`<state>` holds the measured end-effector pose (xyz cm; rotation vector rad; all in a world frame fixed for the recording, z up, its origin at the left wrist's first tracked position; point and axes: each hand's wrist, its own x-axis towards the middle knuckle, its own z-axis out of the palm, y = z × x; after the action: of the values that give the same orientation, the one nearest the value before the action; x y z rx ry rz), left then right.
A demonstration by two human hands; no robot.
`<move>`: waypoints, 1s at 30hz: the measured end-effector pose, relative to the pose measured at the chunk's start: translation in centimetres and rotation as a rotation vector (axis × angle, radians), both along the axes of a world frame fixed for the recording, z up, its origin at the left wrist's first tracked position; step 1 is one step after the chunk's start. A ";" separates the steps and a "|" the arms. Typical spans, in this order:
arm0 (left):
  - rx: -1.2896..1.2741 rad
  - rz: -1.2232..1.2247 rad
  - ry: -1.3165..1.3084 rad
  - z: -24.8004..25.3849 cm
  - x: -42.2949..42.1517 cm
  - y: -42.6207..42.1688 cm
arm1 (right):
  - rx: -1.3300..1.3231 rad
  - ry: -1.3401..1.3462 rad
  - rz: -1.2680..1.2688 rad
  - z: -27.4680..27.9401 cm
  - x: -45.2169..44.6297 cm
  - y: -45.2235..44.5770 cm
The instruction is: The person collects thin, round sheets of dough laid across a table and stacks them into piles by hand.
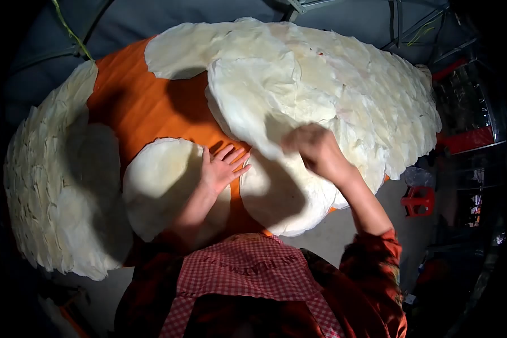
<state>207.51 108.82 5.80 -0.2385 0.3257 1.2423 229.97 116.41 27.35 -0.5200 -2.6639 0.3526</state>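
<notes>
Spread-fingered and open, my left hand is over the orange cloth, at the inner edge of a round off-white sheet that looks like thin flatbread. Its fingertips come close to another round sheet on the right. My right hand is above that sheet, near the low edge of a bigger pale sheet. Its fingers look curled but are smeared by motion, so I cannot make out whether they hold anything. Both hands and arms cast dark shadows on the sheets.
Overlapping pale sheets cover the left side and the right side of the mound. A red plastic stool stands on the floor at right, with a clear plastic bag by it. Metal frame bars run along the back.
</notes>
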 end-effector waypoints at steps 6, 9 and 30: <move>0.242 -0.096 0.057 0.8 0.3 -2.6 | 0.079 -0.681 -0.295 -6.3 9.5 -7.2; 0.147 -0.188 0.064 -0.7 1.2 -4.8 | -0.212 -0.316 -0.420 -11.1 7.5 -8.5; 0.166 -0.237 0.598 -0.5 2.1 -7.6 | -1.076 0.507 -0.752 -19.0 -5.5 -14.4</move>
<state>209.63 101.24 5.27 0.3177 0.7393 1.0771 224.46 101.97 8.38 -1.4188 -1.4499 1.4187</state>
